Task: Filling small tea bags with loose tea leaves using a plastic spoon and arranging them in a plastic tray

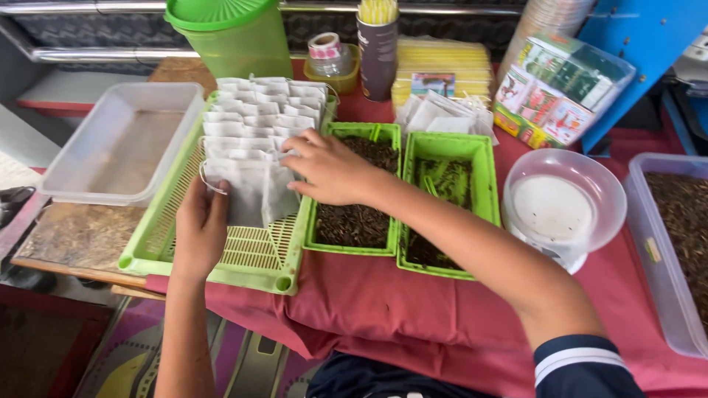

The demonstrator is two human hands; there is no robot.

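While both hands are laid on a stack of white paper sachets, the stack is seen resting in a slotted green tray on the left part of a table covered with a red cloth. The front sachets are steadied by the left hand, whose fingers are curled round their lower left edge in a loose grasp. The right hand is stretched across from the right, with its fingertips pressed against the right side of the same stack; whether a sachet is pinched between its fingers cannot be told, since the palm side is hidden.

Just right of the slotted tray, two smaller green tubs are set side by side. The nearer green tub is filled with dark dried leaves, and the farther green tub is only partly filled. A white bowl is placed to the right of them, and a clear box of dark leaves is found at the table's right edge. An empty clear bin is set left of the slotted tray, and a green lidded jug is stood behind it.
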